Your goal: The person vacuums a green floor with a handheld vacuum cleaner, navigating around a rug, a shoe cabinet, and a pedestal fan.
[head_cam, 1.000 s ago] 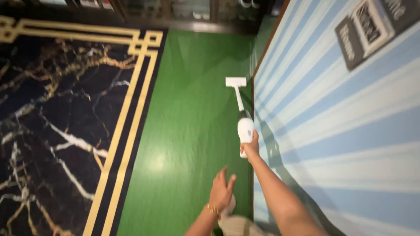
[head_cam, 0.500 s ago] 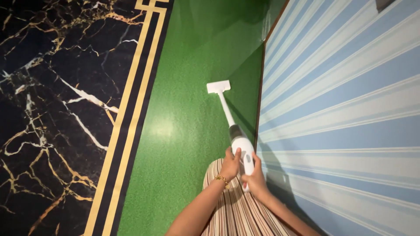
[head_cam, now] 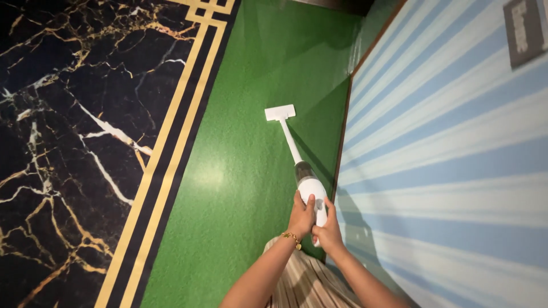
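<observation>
Your left hand [head_cam: 301, 216] and right hand [head_cam: 327, 232] both grasp one white stick vacuum [head_cam: 309, 185], its single head [head_cam: 279, 112] on the green floor [head_cam: 240, 171].

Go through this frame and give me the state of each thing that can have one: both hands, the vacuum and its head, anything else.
Left hand: closed on the vacuum's body.
Right hand: closed on the vacuum's rear end.
Vacuum: held tilted, wand reaching forward and down.
Vacuum head: flat on the green floor, apart from the wall.
Bracelet: on the left wrist.
Sign: mounted on the striped wall.
</observation>
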